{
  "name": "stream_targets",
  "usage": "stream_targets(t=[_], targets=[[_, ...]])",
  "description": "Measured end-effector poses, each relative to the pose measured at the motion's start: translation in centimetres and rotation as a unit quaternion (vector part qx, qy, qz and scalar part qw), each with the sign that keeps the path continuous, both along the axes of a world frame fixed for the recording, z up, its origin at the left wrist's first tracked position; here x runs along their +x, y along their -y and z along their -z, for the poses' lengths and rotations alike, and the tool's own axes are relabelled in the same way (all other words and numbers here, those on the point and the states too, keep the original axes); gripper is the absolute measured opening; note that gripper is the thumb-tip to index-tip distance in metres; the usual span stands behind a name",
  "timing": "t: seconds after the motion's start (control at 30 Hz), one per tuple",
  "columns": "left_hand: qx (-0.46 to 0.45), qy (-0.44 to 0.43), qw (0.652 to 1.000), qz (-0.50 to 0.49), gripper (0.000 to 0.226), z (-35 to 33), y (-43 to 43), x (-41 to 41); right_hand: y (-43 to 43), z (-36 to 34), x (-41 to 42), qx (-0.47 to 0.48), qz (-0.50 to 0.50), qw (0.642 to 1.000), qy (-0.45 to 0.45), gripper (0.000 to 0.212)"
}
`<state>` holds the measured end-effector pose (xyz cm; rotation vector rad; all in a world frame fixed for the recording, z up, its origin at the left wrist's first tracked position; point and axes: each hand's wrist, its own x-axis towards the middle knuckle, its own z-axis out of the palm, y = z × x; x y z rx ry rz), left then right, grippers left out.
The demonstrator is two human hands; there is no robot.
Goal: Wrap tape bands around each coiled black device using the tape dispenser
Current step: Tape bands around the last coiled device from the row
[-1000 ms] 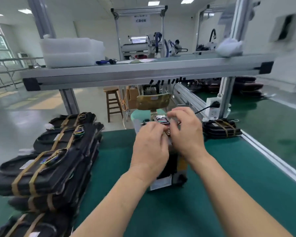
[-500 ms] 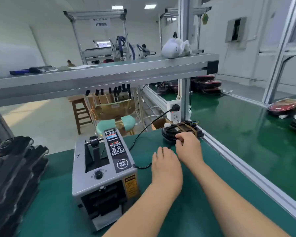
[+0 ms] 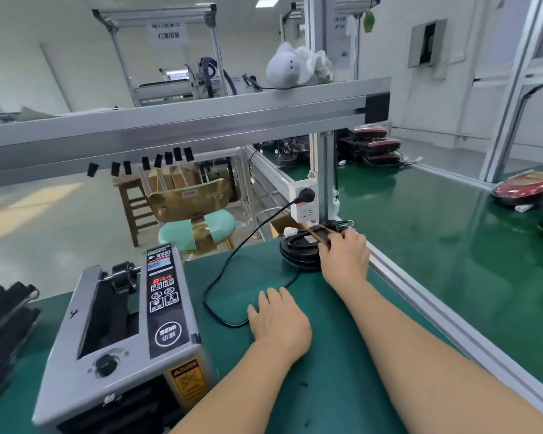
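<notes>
Nearest, at my eight o'clock, sat the grey box-shaped metal tape dispenser (image 3: 116,339). My left hand (image 3: 279,321) lay flat on the green bench mat (image 3: 326,371), fingers relaxed, holding nothing. Farther out at one o'clock, my right hand (image 3: 345,258) curled its fingers round the coiled black device with tan tape bands (image 3: 298,245).
</notes>
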<state>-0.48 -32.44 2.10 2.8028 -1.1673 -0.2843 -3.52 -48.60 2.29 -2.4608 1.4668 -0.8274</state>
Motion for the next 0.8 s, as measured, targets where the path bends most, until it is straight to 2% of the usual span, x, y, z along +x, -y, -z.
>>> stream_targets(t=[0.2,0.37,0.5,0.63,0.8], targets=[[0.001,-0.014,1.000,0.000,0.061,0.1,-0.3,0.6,0.8,-1.8,1.2,0.056,0.013,0.998,0.011,0.030],[-0.010,-0.044,0.998,-0.035,0.066,0.1,-0.8,0.6,-1.4,-1.5,0.4,0.075,0.010,0.996,0.057,0.030],[-0.103,-0.051,0.992,-0.049,0.077,-0.2,-1.8,-0.4,-4.5,-0.9,-1.1,0.077,0.013,0.995,0.061,0.030],[-0.264,-0.201,0.941,-0.070,0.079,-1.9,-2.9,-1.9,-8.5,-0.4,-3.9,0.080,0.013,0.992,0.092,0.023],[-0.318,-0.299,0.894,-0.102,0.072,-3.0,-5.7,-3.8,-14.2,-0.2,-8.4,0.086,-0.004,0.987,0.133,0.017]])
